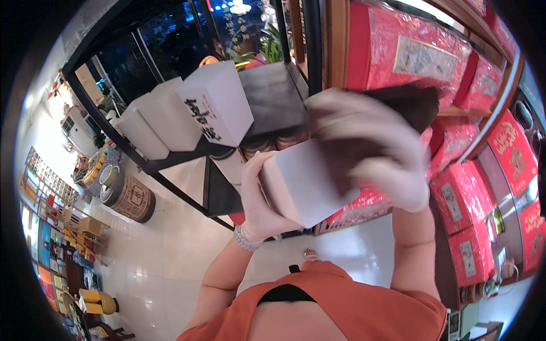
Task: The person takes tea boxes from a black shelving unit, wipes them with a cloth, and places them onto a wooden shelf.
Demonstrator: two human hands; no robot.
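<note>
My left hand (pixel 260 209), in a pale glove, grips a white box (pixel 309 183) by one end and holds it tilted in front of my chest. My right hand (pixel 375 132), also gloved and blurred by motion, holds a dark brown cloth (pixel 405 102). Part of this cloth lies against the box's far side and hides that edge. Just beyond the hands, a white box with black brush writing (pixel 217 102) stands on a black-framed shelf (pixel 187 155). More plain white boxes (pixel 175 115) stand to its left.
A dark grey box (pixel 273 98) sits on the shelf, right of the white ones. Red boxes in clear plastic (pixel 413 51) fill wooden shelving at my right. A large dark jar (pixel 132 196) stands on the tiled floor (pixel 166 247) to the left. Plants (pixel 273 42) show behind the shelf.
</note>
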